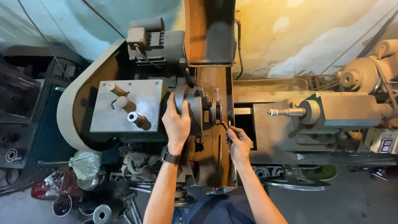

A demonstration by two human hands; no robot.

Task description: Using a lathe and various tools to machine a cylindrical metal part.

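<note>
- Steel chuck (191,108), mid-lathe in the head view, looks heavy, rigid and possibly greasy; it is best taken by its broad rim.
- The left hand (176,123) is wrapped over that rim.
- The right hand (239,143) is closed on a thin, stiff bent key (225,125) just beside the chuck's face; the hands are apart.

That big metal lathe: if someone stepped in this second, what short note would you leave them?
Left hand: wrapped over the round chuck, gripping it.
Right hand: holds a thin bent key, its tip up at the chuck's front.
Tailstock: off to the right, its point well apart from the chuck.
Done: hands and key are in place.
Left: cannot tell whether a workpiece is clamped or how tight the chuck is; check it.
</note>
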